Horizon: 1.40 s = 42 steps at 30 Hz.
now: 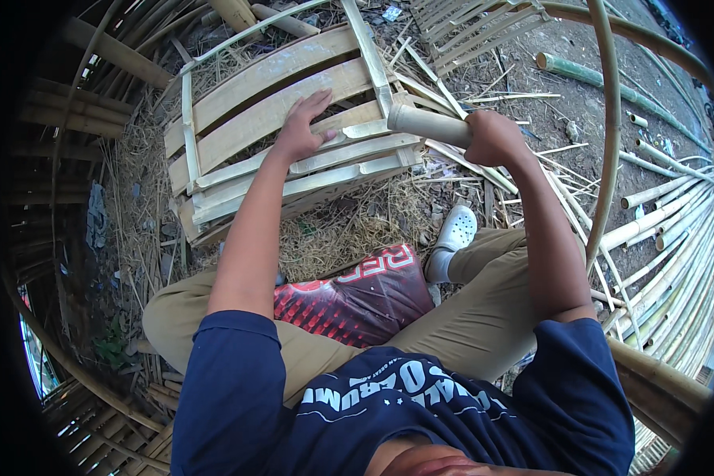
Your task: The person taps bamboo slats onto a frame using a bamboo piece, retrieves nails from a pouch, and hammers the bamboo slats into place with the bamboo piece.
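Observation:
A crate-like frame of split bamboo slats (274, 103) lies in front of me, its pale strips side by side with gaps between them. My left hand (303, 127) rests on the slats, fingers stretched out and thumb apart. In my right hand (493, 139) is a short, thick bamboo piece (428, 125), gripped at its right end. Its left end is at the frame's right side, by the upright strip (370, 59); whether it touches the strip I cannot tell.
Long bamboo poles (674, 262) lie heaped on the right. Another slatted bamboo piece (480, 32) sits at the far side. Shavings and straw (349, 214) litter the ground. A curved bamboo pole (608, 119) rises on my right. A dark red printed cloth (365, 297) lies between my legs.

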Available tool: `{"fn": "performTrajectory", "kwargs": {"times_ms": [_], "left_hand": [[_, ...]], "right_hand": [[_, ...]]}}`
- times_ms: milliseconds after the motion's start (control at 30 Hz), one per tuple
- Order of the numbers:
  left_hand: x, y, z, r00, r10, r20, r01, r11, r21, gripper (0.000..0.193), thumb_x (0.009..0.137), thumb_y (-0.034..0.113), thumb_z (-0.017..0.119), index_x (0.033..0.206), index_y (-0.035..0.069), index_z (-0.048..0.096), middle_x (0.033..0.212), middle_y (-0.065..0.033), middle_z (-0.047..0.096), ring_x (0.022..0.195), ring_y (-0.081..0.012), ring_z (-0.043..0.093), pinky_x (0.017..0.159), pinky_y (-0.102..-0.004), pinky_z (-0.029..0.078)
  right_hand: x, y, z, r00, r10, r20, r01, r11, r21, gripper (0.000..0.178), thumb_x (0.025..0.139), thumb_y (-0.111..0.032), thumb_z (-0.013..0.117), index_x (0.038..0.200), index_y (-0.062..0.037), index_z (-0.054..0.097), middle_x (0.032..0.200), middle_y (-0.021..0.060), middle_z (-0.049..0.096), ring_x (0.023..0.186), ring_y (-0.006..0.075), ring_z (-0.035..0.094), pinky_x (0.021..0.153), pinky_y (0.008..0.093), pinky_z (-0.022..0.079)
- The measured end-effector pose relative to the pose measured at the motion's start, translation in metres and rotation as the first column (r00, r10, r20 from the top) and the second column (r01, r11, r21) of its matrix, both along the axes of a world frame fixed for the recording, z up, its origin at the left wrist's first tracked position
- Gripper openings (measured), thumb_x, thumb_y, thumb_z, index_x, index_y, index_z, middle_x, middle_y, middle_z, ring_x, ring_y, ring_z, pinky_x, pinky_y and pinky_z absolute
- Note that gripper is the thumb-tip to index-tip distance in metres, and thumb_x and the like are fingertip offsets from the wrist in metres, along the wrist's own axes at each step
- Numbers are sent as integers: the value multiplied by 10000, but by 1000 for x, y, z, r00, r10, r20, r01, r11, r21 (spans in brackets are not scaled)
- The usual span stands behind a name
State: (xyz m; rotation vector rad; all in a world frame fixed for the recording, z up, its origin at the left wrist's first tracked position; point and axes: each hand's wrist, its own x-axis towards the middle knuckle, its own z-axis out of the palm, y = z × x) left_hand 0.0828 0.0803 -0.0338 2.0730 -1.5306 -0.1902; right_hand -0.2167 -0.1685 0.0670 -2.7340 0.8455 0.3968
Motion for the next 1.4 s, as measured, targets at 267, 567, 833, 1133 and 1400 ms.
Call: {"fn": "performTrajectory", "kwargs": {"times_ms": [267, 567, 833, 1133, 1400], "left_hand": [[-5, -7, 4, 1000, -3, 26, 4, 1000, -24, 837, 796, 273, 833, 1542, 127, 482, 1604, -95, 462, 1509, -259, 387, 1289, -488, 198], [-4, -6, 3, 1000, 0, 24, 1, 1000, -23, 822, 789, 263, 845, 1527, 137, 506, 1598, -92, 471, 1497, -272, 404, 1284, -498, 202], [-4, -10, 11, 996, -42, -78, 45, 998, 35, 480, 826, 280, 823, 1298, 255, 739, 1621, -95, 442, 1533, -280, 348, 1288, -534, 141], [-12, -5, 23, 988, -26, -155, 52, 984, 168, 454, 847, 246, 805, 1295, 279, 737, 1685, -83, 333, 1585, -285, 227, 1299, -536, 57], [-22, 0, 18, 995, 4, -97, 10, 990, 143, 544, 775, 188, 847, 1297, 285, 732, 1669, -61, 369, 1579, -280, 246, 1301, -545, 68]], "right_hand": [[-6, -8, -4, 998, 28, 56, -23, 996, -88, 281, 661, -124, 705, 924, -34, 749, 905, 181, 750, 876, 367, 737, 798, 446, 596], [-7, -14, -4, 988, -2, 156, -11, 996, 83, 335, 646, -156, 751, 947, -11, 737, 863, 174, 738, 823, 317, 732, 769, 420, 581], [19, 16, -64, 922, -336, 192, 48, 592, 805, 477, 711, -174, 780, 1117, 53, 676, 924, 122, 707, 768, 209, 682, 747, 370, 554], [20, 30, -57, 912, -354, 209, 5, 518, 855, 481, 712, -164, 779, 1118, 65, 661, 940, 133, 712, 801, 221, 697, 740, 365, 567], [14, 33, -49, 954, -281, 105, 57, 515, 855, 428, 700, -134, 797, 1068, 39, 667, 907, 111, 695, 746, 194, 670, 688, 355, 556]]}}
